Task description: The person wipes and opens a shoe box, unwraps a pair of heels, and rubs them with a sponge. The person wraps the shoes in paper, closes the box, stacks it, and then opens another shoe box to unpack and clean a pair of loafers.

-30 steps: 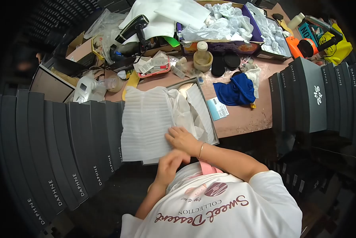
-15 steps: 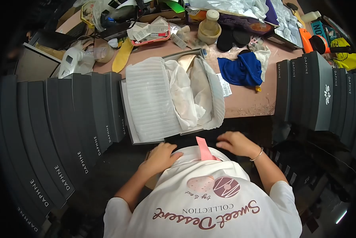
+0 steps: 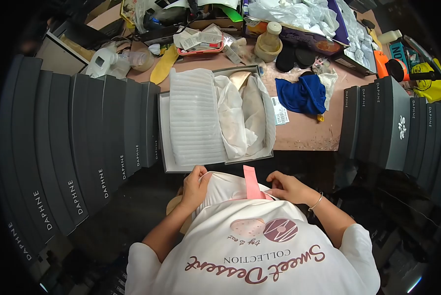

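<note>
We are pinching the edge of the white shirt narrowly between thumb and fingers of our left hand. Our right hand is curling its fingers beside the pink strip; whether it is gripping cloth, we cannot tell. Just ahead of both hands, apart from them, the open box is lying on the table, holding the ribbed foam sheet on its left side and crumpled paper on its right. Beyond our right grip, the blue cloth is lying near a printed card. Dark boxes are standing in rows outward of each grip, left and right.
</note>
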The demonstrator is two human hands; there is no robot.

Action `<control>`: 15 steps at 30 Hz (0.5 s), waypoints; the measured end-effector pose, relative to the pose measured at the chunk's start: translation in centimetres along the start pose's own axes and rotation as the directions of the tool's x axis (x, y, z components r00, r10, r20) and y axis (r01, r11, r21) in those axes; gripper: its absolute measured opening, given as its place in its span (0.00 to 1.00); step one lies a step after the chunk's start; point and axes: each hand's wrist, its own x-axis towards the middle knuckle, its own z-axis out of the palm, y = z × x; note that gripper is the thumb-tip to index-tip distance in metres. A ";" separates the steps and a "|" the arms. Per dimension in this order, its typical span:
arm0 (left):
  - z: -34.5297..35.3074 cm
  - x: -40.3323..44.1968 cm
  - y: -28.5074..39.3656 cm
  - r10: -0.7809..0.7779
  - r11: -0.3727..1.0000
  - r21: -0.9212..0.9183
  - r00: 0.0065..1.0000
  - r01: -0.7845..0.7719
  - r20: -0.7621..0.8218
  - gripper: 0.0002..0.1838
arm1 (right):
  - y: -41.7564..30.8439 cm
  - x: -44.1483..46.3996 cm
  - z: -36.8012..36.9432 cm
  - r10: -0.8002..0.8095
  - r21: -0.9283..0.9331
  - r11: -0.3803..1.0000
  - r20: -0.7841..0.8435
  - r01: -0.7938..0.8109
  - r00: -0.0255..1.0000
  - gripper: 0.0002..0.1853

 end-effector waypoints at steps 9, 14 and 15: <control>1.0 0.3 -0.4 0.149 0.987 0.080 0.982 -0.140 -0.116 0.04 | 1.2 1.9 0.8 0.063 0.378 0.924 -0.310 0.062 0.948 0.08; 2.0 0.4 -4.7 0.100 0.970 0.222 0.994 -0.105 0.034 0.05 | 5.0 3.9 -0.1 -0.309 -0.354 0.912 -0.266 0.206 0.913 0.11; 2.3 0.4 -5.9 0.072 0.960 0.265 0.994 -0.091 0.079 0.06 | 5.8 4.6 -0.1 -0.414 -0.610 0.753 -0.149 0.246 0.898 0.12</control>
